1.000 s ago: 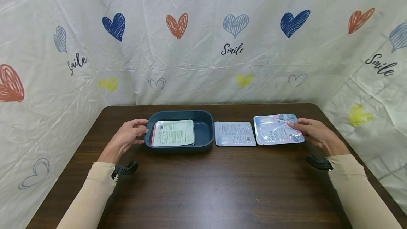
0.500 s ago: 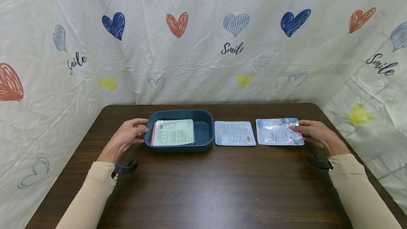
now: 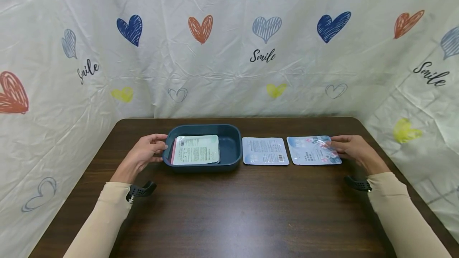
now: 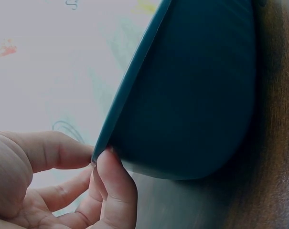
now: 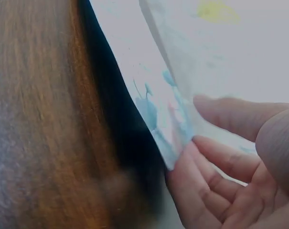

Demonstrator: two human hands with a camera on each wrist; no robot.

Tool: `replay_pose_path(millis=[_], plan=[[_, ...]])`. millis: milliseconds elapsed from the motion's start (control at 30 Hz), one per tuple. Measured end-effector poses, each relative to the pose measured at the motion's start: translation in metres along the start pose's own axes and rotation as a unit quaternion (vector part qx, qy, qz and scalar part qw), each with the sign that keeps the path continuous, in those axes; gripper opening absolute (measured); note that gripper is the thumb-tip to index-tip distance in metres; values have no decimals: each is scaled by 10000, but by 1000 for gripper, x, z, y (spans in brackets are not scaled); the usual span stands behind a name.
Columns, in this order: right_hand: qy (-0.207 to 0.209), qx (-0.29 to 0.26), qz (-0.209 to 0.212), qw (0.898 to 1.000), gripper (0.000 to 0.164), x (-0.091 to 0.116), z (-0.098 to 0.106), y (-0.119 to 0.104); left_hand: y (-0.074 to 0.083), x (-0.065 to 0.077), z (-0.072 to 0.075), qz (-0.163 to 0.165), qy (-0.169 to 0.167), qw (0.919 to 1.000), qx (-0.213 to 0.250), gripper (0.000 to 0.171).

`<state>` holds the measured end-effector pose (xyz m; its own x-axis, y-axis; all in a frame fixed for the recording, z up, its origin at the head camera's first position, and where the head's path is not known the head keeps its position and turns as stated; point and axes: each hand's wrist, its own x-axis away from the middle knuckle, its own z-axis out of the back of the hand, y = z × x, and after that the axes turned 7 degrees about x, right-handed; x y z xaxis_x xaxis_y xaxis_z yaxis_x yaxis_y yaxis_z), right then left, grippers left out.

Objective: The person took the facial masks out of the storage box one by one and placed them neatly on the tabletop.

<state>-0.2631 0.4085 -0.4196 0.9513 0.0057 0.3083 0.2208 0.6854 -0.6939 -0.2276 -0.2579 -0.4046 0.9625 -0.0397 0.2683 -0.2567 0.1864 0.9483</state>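
- Nearest, pale sleeves (image 3: 100, 216) with dark wristbands (image 3: 144, 189) come in over the near part of the dark wood bench (image 3: 236, 210).
- The left hand (image 3: 145, 152) pinches the blue tub's left rim, fingers and thumb closed narrowly on it.
- The right hand (image 3: 355, 152) is at the right edge of the flowered packet (image 3: 310, 150). Its fingers touch that edge; in the right wrist view the thumb looks apart from it, so the hand seems loosely spread rather than gripping.
- That packet is on the bench's right side, flat or nearly so; whether its edge is raised I cannot tell.
- Just left of it, a pale blue packet (image 3: 265, 151) lies flat, print up, between it and the tub.
- The blue tub (image 3: 201, 168) holds a pale green packet (image 3: 197, 150) over a pink-edged one (image 3: 173, 151), both toward its left; more beneath cannot be ruled out. Its right part shows bare floor.
- The work looks partway: at least two packets in, two out. Which way they are going, hence what is left, cannot be told.
- Beyond hangs a heart-printed cloth (image 3: 218, 83).
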Motion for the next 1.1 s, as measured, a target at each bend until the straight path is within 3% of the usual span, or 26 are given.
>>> replay_pose_path(millis=[233,467,767,1100], plan=[[408,228,84,9989,56,5,3,-11,1,0,-1,58,11,10000,-35,53],[822,982,338,9912,50,16,6,-35,4,1,-2,173,57,9998,-74,52],[31,-14,838,9965,59,18,-15,-74,4,1,0,219,79,9997,-53,54],[-409,-1030,1557,9816,56,17,-40,-109,5,0,-1,185,50,9998,-56,54]])
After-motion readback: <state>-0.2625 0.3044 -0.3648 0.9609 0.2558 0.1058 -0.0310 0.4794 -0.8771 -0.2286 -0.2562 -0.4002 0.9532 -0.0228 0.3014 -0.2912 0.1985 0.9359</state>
